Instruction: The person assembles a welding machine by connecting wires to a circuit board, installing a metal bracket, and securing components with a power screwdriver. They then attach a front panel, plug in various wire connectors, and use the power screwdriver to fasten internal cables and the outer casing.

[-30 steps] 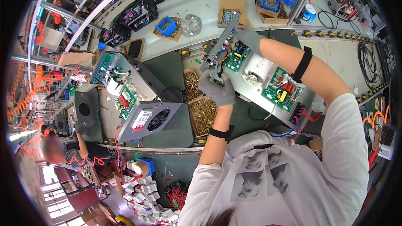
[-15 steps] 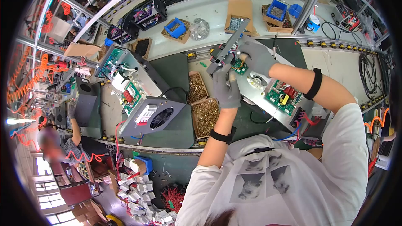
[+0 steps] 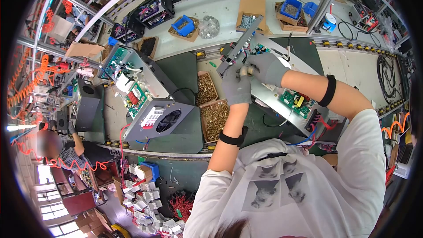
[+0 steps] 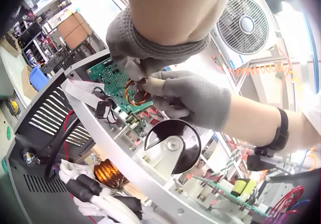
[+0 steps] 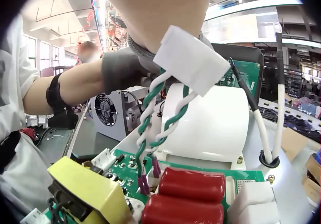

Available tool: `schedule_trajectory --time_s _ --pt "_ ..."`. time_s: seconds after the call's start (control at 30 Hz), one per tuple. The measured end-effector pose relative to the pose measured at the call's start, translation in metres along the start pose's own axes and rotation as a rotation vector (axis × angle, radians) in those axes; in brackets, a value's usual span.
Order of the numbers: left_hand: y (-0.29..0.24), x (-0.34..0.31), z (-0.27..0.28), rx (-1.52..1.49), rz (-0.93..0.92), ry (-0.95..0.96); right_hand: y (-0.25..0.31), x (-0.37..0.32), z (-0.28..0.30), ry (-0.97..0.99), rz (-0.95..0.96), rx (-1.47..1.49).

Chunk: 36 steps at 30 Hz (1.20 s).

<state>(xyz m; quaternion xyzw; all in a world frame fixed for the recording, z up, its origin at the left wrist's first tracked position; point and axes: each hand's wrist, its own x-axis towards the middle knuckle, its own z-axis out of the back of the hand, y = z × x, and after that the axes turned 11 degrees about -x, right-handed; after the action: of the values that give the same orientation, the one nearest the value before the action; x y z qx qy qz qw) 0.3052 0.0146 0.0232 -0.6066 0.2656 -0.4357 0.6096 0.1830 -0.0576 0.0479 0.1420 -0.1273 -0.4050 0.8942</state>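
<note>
The left hand (image 3: 237, 87) and right hand (image 3: 269, 68) meet near the coloured wires (image 4: 131, 96). Their fingertips bunch close; I can't tell if they pinch anything.

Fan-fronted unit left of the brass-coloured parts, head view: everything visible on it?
The unit has a dark grey, metal-looking housing with its interior exposed. Its end panel bears a round black fan grille and a white label. Inside: green circuit boards, a white cylinder, red components. A black cable arcs beside it. It sits angled on a dark green surface; the left hand and right hand are both away from it.
</note>
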Motion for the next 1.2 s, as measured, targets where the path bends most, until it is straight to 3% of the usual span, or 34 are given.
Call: schedule_trajectory --time_s 0.03,0.13,0.2,0.3,0.4,0.47,0.5,0.57,0.6,0.67,0.73,0.77,0.83,0.97,1.03,1.2 --pt "0.004 0.000 0.000 -0.061 0.097 -0.016 -0.001 -0.001 -0.003 -0.009 0.017 0.016" --pt "0.005 -0.005 0.001 -0.160 0.070 -0.043 -0.002 -0.001 -0.009 -0.029 0.042 0.061" --pt "0.003 -0.005 0.000 -0.103 0.090 -0.066 -0.004 0.001 -0.013 -0.041 0.051 0.091" --pt "-0.009 -0.006 0.001 -0.011 0.083 -0.090 -0.001 0.002 -0.014 -0.113 0.097 -0.087" --pt "-0.002 -0.006 -0.001 0.029 0.004 -0.125 0.007 0.008 -0.007 -0.089 -0.024 -0.042" --pt "0.005 -0.007 -0.003 0.034 -0.052 -0.158 0.003 0.016 -0.009 -0.037 -0.265 -0.140" --pt "0.007 -0.011 -0.004 0.099 -0.068 -0.218 0.002 0.021 -0.008 -0.036 -0.266 -0.141" --pt "0.015 -0.014 -0.008 0.160 -0.081 -0.276 0.003 0.032 -0.006 0.062 -0.442 -0.176" --pt "0.019 -0.010 -0.011 0.167 -0.030 -0.320 0.002 0.038 -0.009 0.065 -0.442 -0.181" --pt "0.025 -0.005 -0.019 0.171 0.026 -0.364 0.002 0.048 -0.020 0.117 -0.625 -0.145" --pt "0.014 0.002 -0.023 -0.121 0.147 -0.381 0.009 0.054 -0.020 0.111 -0.709 -0.143" --pt "0.016 0.004 -0.024 -0.124 0.150 -0.382 0.011 0.056 -0.020 0.102 -0.795 -0.136" --pt "0.018 0.008 -0.022 0.174 0.013 -0.418 0.009 0.057 -0.024 0.088 -0.792 -0.141" --pt "0.007 0.010 -0.012 0.124 0.103 -0.347 0.013 0.059 -0.026 0.085 -0.803 -0.205" --pt "0.021 0.012 -0.010 0.361 -0.092 -0.297 0.017 0.059 -0.029 0.080 -0.808 -0.223" --pt "0.039 0.015 -0.009 0.344 -0.133 -0.280 0.020 0.056 -0.032 0.034 -0.820 -0.253"
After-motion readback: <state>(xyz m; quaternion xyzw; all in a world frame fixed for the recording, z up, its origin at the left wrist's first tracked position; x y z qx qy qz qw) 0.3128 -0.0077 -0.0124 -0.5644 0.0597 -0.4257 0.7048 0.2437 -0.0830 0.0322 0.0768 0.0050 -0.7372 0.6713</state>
